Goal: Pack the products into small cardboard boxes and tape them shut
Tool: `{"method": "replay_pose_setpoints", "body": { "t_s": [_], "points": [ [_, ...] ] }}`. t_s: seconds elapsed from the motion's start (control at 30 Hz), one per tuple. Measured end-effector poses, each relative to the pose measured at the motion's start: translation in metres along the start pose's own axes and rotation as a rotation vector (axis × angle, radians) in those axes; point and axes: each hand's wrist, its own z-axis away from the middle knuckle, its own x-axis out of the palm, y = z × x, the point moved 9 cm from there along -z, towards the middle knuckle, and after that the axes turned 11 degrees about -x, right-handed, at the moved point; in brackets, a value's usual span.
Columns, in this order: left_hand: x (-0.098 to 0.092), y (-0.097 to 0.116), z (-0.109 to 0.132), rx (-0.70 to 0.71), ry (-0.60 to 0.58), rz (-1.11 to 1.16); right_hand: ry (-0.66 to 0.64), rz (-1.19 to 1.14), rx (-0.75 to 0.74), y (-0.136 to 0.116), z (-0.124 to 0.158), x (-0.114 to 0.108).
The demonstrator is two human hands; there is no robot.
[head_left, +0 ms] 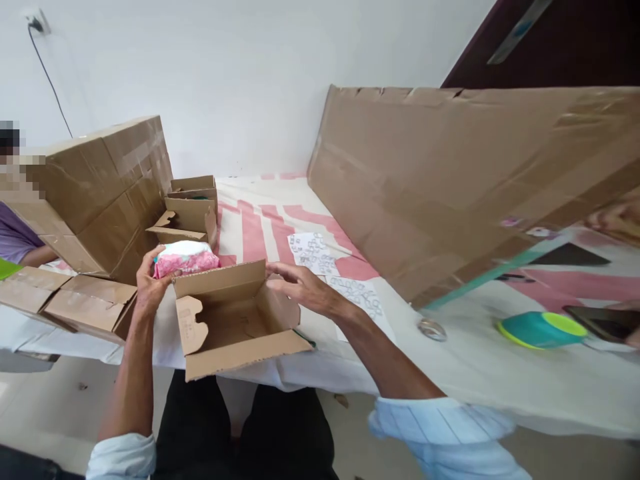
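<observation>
My left hand (149,283) is closed around a soft pink, white and teal packet (186,258), holding it just behind the far wall of a small open cardboard box (235,319). The box sits at the near table edge with its flaps open and nothing visible inside. My right hand (300,283) rests on the box's right flap with its fingers curled over the top edge.
Two more small open boxes (187,210) stand behind. A large taped carton (105,193) and flattened boxes (70,300) lie left, beside another person's arm (37,255). A big cardboard sheet (465,187) leans on the right. Printed sheets (320,253), a tape roll (432,329) and a teal-green dish (543,329) lie on the table.
</observation>
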Motion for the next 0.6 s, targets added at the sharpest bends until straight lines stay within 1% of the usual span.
{"method": "replay_pose_setpoints", "body": {
  "t_s": [0.07, 0.13, 0.23, 0.33, 0.43, 0.53, 0.6],
  "points": [
    [0.007, -0.025, -0.004, -0.073, -0.041, 0.013, -0.081, -0.004, -0.02, -0.007, 0.002, 0.005],
    [0.009, -0.047, -0.014, -0.137, -0.036, 0.019, -0.13, -0.015, -0.008, -0.008, 0.003, 0.006],
    [0.011, -0.069, -0.035, -0.171, 0.008, 0.01, -0.129, 0.01, 0.035, -0.004, 0.003, 0.003],
    [0.018, -0.079, -0.053, -0.123, 0.013, -0.038, -0.121, 0.02, 0.04, 0.001, 0.003, 0.001],
    [0.024, -0.088, -0.063, -0.079, 0.021, -0.155, -0.116, -0.003, 0.05, 0.006, 0.003, 0.001],
    [0.019, -0.094, -0.063, -0.075, 0.093, -0.245, -0.116, -0.014, 0.078, 0.011, 0.004, 0.001],
    [0.013, -0.093, -0.055, -0.058, 0.171, -0.315, -0.118, -0.017, 0.099, 0.015, 0.006, 0.001]
  ]
}}
